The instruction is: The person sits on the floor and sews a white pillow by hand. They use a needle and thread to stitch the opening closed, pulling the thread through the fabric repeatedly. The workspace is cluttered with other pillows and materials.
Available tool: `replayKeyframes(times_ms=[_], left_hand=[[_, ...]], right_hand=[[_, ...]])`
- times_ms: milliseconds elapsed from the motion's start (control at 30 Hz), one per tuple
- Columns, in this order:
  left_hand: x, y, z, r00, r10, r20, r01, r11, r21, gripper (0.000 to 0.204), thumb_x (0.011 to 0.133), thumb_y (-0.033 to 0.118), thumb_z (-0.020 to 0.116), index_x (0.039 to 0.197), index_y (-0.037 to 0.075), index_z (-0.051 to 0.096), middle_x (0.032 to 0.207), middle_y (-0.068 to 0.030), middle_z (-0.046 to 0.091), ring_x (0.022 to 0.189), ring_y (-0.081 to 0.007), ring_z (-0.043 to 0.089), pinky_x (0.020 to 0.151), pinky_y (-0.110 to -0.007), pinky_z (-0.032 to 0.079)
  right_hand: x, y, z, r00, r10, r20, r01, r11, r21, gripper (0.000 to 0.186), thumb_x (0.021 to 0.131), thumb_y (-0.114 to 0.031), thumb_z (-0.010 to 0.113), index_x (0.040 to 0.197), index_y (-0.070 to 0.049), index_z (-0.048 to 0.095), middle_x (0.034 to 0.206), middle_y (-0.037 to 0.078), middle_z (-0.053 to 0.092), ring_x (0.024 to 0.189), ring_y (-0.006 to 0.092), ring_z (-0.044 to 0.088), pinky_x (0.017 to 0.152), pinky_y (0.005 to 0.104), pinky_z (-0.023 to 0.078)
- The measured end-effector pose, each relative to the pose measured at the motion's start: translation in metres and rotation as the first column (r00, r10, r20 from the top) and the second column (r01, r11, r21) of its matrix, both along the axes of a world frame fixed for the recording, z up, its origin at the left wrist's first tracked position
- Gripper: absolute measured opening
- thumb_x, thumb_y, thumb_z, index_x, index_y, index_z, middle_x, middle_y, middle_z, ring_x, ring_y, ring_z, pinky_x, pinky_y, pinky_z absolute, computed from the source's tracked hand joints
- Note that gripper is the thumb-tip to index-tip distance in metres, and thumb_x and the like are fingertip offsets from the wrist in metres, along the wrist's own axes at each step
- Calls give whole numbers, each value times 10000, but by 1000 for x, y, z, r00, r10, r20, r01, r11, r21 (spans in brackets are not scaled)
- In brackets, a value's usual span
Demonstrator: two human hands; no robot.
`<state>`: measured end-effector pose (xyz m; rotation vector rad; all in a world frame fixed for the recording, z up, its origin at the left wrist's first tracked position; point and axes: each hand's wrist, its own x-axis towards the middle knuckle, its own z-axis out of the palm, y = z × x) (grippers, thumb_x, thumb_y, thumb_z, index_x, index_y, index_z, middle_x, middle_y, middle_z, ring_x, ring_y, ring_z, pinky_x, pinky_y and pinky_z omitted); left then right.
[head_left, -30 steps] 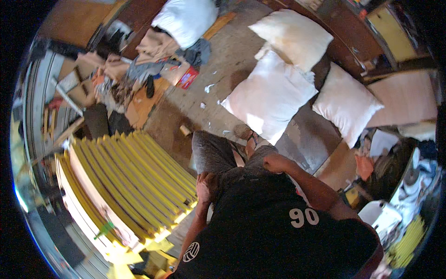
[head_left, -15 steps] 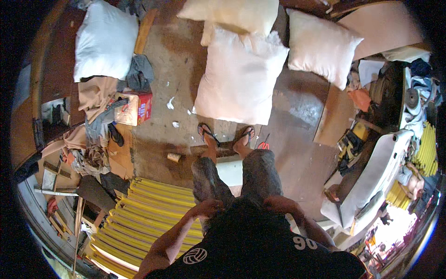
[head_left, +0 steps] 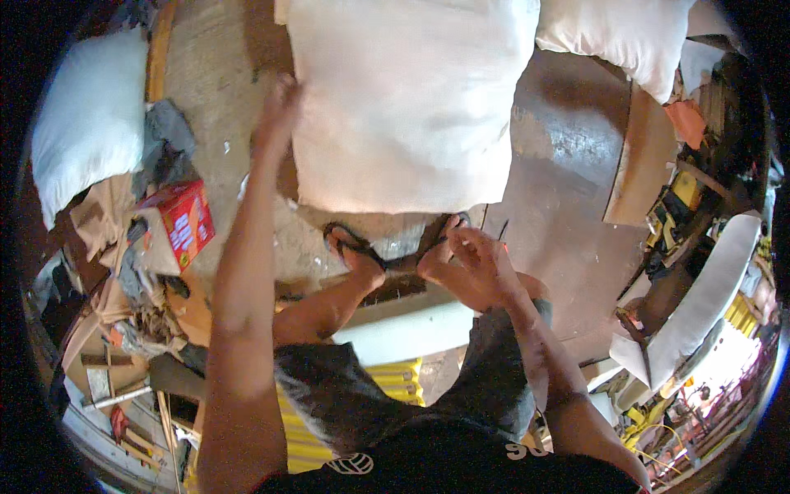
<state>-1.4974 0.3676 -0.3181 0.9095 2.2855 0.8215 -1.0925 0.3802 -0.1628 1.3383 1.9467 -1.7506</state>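
A large white pillow [head_left: 403,107] fills the upper middle, lying on the floor just beyond my sandalled feet. My left hand [head_left: 281,105] is stretched forward at the pillow's left edge; its fingers are blurred, and whether they touch or grip the fabric is unclear. My right hand [head_left: 481,262] is below the pillow's lower right corner, over my right foot, with fingers loosely bent and apart, holding nothing visible. Beneath my spread legs are a white slab [head_left: 411,333] and yellow ridged material [head_left: 387,380].
Pillows [head_left: 86,115] [head_left: 609,37] lie left and upper right. A red box [head_left: 183,229] sits among crumpled cloth at left. Board [head_left: 625,165] and clutter with a white padded piece [head_left: 704,300] line the right. A person [head_left: 761,300] is partly visible at the far right edge.
The view has turned and moved closer to the pillow, which looks larger. Both hands have left my thighs: the left reached far forward, the right moved out over my right foot.
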Motion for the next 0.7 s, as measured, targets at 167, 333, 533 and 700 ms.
replayKeyframes(times_ms=[167,333,533,700], left_hand=[[-117,98,-86,961,219,169,-249,950,189,911,739,639,671,1349,13,417,1258,-188,541,1132,-313,547,973,-403,426],[-38,158,-51,852,254,458,-306,951,40,908,748,599,688,1349,-22,406,1274,-205,531,1153,-336,532,977,-471,417],[13,112,-14,866,167,472,-346,882,321,646,839,417,680,1263,-35,498,1121,-172,624,1022,-268,605,895,-426,483],[101,24,84,796,-170,581,-339,671,660,389,908,235,626,1189,-25,559,1095,-113,640,918,-210,637,796,-330,531]], right_hand=[[-19,28,-44,981,186,-58,-163,946,279,303,868,-130,624,1157,-48,583,981,169,633,892,282,644,782,360,506],[17,24,-76,992,121,-36,-94,899,427,244,876,-137,611,1094,-29,620,992,157,637,857,313,639,763,384,514],[34,17,-62,987,29,-158,78,771,632,215,879,-135,614,1067,-33,639,975,147,643,842,278,647,740,372,509],[64,21,-23,882,-79,-464,450,431,782,236,886,-150,623,1060,11,631,920,117,658,837,211,624,755,303,476]])
